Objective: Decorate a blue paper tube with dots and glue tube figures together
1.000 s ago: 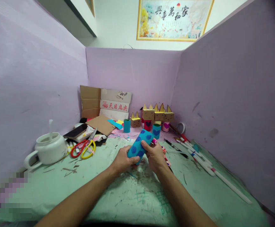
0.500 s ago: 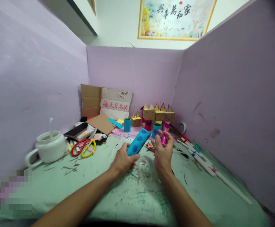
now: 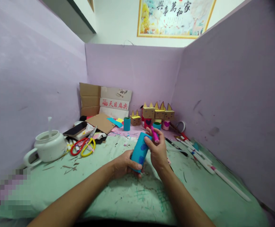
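Observation:
My left hand [image 3: 123, 164] is wrapped around the lower end of a teal paper tube with dark blue spots [image 3: 140, 150], held nearly upright over the green table [image 3: 118, 195]. My right hand [image 3: 157, 150] touches the tube's top edge with its fingers and pinches a pink glue stick [image 3: 154, 134] between thumb and forefinger. Both hands are closed.
A white teapot [image 3: 46, 148] stands at left, with red and yellow scissors [image 3: 82, 146] and a phone [image 3: 75, 129] beside it. Cardboard pieces [image 3: 104, 105], small teal tubes and cardboard box figures [image 3: 156, 113] line the back. Markers [image 3: 199, 156] lie along the right. Purple partition walls enclose three sides.
The right hand, which had lifted away with the pink stick, has come back to the tube's top. The tube has been tipped from slanted to nearly upright.

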Action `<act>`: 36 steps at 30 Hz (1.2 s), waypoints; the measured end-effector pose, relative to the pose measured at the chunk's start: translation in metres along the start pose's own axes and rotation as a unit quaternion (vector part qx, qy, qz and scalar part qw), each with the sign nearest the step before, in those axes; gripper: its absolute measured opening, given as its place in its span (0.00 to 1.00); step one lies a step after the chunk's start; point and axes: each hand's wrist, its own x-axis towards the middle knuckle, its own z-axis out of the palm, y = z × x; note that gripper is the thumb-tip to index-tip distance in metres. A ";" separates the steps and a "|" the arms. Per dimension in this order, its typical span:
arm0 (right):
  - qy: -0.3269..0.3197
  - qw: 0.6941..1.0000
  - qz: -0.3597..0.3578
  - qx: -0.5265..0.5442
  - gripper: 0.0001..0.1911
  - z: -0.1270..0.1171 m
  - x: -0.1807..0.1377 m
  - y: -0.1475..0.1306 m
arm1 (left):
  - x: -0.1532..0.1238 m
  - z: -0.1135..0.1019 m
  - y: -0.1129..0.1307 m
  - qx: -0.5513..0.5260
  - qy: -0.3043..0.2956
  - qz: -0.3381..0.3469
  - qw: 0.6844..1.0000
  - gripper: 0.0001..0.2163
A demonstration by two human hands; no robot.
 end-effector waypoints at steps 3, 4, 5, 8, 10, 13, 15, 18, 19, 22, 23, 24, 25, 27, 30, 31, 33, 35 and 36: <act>0.092 0.993 -0.076 -0.019 0.20 0.001 -0.004 -0.009 | 0.003 -0.005 0.000 -0.039 0.062 0.027 0.997 0.23; 0.105 0.991 -0.082 -0.017 0.18 0.001 -0.005 -0.011 | 0.003 -0.006 0.000 -0.052 0.082 0.033 0.995 0.23; 0.103 0.991 -0.080 -0.018 0.17 0.001 -0.007 -0.013 | 0.004 -0.008 0.000 -0.064 0.099 0.036 0.992 0.24; 0.047 0.995 -0.070 -0.059 0.18 0.001 -0.015 -0.014 | 0.004 -0.009 0.002 -0.088 0.127 0.040 0.987 0.25; 0.005 0.991 -0.089 -0.097 0.17 0.001 -0.021 -0.013 | 0.004 -0.009 0.003 -0.093 0.128 0.040 0.987 0.24; -0.038 0.983 -0.112 -0.137 0.15 -0.001 -0.027 -0.007 | 0.004 -0.008 0.002 -0.099 0.118 0.040 0.987 0.24; -0.054 0.978 -0.116 -0.162 0.14 -0.003 -0.028 -0.002 | 0.005 -0.008 0.001 -0.104 0.117 0.040 0.987 0.24; -0.065 0.973 -0.107 -0.192 0.14 -0.005 -0.027 0.004 | 0.005 -0.008 0.000 -0.111 0.115 0.045 0.986 0.24; -0.066 0.973 -0.102 -0.198 0.14 -0.005 -0.026 0.006 | 0.005 -0.008 0.000 -0.112 0.114 0.048 0.986 0.24; -0.066 0.973 -0.087 -0.202 0.14 -0.004 -0.025 0.006 | 0.006 -0.006 0.000 -0.110 0.114 0.053 0.986 0.25; -0.069 0.974 -0.083 -0.200 0.14 -0.003 -0.025 0.005 | 0.006 -0.006 -0.001 -0.109 0.116 0.053 0.986 0.26; -0.073 0.974 -0.081 -0.197 0.14 -0.002 -0.025 0.004 | 0.006 -0.006 -0.001 -0.107 0.117 0.052 0.986 0.26; -0.078 0.974 -0.080 -0.195 0.14 -0.002 -0.026 0.003 | 0.005 -0.005 -0.001 -0.106 0.116 0.052 0.986 0.26; -0.084 0.973 -0.082 -0.197 0.14 -0.001 -0.026 0.003 | 0.005 -0.005 0.000 -0.105 0.112 0.051 0.987 0.27; -0.084 0.971 -0.089 -0.207 0.14 -0.001 -0.025 0.004 | 0.005 -0.004 0.000 -0.106 0.105 0.056 0.987 0.27; -0.084 0.969 -0.091 -0.212 0.14 -0.002 -0.025 0.005 | 0.005 -0.003 0.000 -0.107 0.102 0.058 0.987 0.27; -0.087 0.967 -0.092 -0.221 0.14 -0.002 -0.025 0.005 | 0.005 -0.003 0.000 -0.109 0.094 0.063 0.988 0.27; -0.088 0.965 -0.093 -0.230 0.14 -0.002 -0.025 0.006 | 0.006 -0.002 0.000 -0.112 0.087 0.066 0.988 0.27; -0.087 0.964 -0.094 -0.233 0.14 -0.002 -0.025 0.006 | 0.006 -0.002 0.000 -0.112 0.085 0.066 0.988 0.27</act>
